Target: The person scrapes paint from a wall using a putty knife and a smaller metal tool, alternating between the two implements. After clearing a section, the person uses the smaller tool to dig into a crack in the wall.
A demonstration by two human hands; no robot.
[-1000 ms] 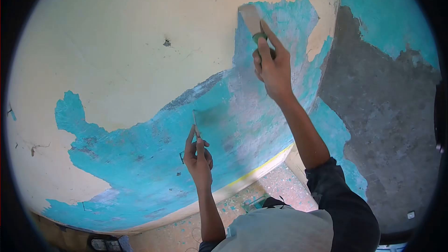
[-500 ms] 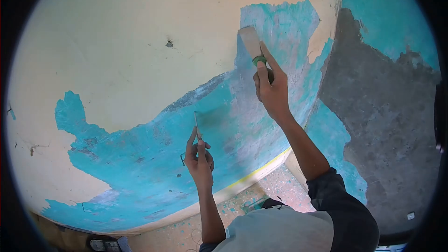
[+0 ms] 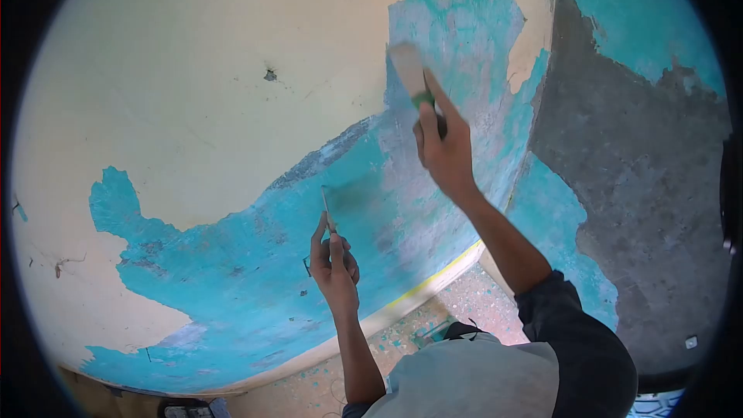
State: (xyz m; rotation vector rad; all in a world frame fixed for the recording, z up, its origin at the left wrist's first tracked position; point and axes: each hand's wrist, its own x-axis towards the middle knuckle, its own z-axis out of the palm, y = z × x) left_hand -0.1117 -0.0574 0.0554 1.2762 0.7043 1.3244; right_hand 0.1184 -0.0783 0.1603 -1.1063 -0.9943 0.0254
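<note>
My right hand (image 3: 447, 143) is closed around the green handle of a paint scraper (image 3: 407, 71). Its wide blade, slightly blurred, points up and left over the left edge of the bare blue patch, beside the cream paint (image 3: 232, 131). Whether the blade touches the wall cannot be made out. Lower and to the left, my left hand (image 3: 334, 259) grips a thin-bladed tool (image 3: 326, 200) seen edge-on, so its kind is unclear. It points upward in front of the blue part of the wall (image 3: 255, 255), with a soft shadow to its right.
At right, the adjoining wall shows grey plaster (image 3: 619, 186) and turquoise paint (image 3: 650, 15). Paint flakes litter the floor (image 3: 487, 302) below. A dark object (image 3: 186, 409) lies at the bottom left. A small hole (image 3: 270, 75) marks the cream paint.
The view has shifted slightly. My right hand and the scraper have moved a little down relative to the peeled patch. My left hand stays nearly where it was, still gripping its tool.
</note>
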